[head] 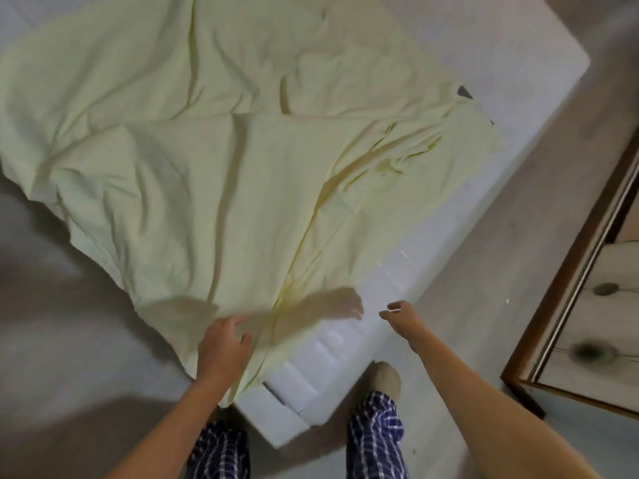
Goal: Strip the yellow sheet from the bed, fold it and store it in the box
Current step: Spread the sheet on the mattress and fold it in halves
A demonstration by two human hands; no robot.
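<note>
The pale yellow sheet (214, 160) lies loose and creased over the white mattress (432, 236), its left edge hanging past the bed side. My left hand (223, 344) hovers over the sheet's near corner, fingers spread and relaxed; whether it touches the cloth I cannot tell. My right hand (403, 321) hangs in the air over the mattress's bare near edge, fingers loosely curled, holding nothing. The box is out of sight.
A wooden-framed cabinet with a mirrored or glass front (587, 305) stands at the right. Grey floor (484, 305) runs between it and the bed. My legs in blue checked trousers (377, 440) stand at the bed's near corner.
</note>
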